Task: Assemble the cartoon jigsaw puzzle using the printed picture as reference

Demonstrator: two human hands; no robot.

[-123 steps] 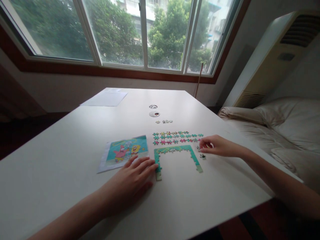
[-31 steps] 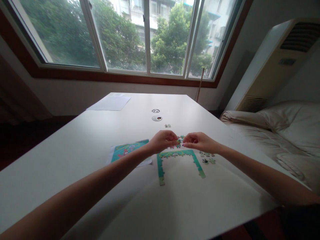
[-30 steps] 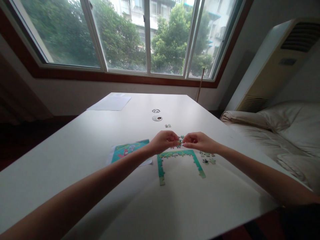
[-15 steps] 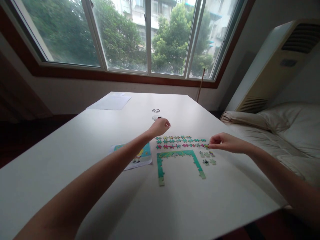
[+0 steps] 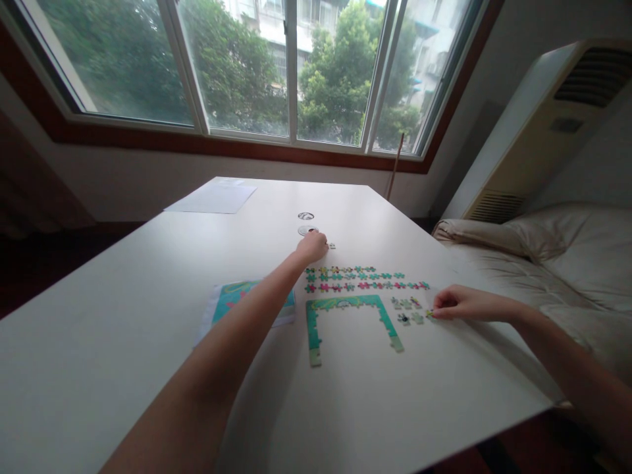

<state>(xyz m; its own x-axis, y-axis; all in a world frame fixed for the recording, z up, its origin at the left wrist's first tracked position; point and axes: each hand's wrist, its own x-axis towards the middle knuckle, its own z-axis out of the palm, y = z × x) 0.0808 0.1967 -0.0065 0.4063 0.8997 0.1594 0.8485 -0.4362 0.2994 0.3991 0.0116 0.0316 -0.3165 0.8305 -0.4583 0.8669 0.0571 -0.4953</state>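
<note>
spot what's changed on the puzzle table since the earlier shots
The left hand has let go of the puzzle frame and gone out to the far pieces. The right hand has moved rightward and slightly nearer, a yellow-green piece at its fingertips. More loose pieces lie right of the frame. The frame, picture sheet and white paper stayed put.

Past our left hand, we are facing a wide window in a brown surround, through which daylight is falling past green trees. To the right of our right hand, we are seeing a pale, creased sofa sitting near a tall cream vented unit, while under both a white table is stretching toward the dim wall.
</note>
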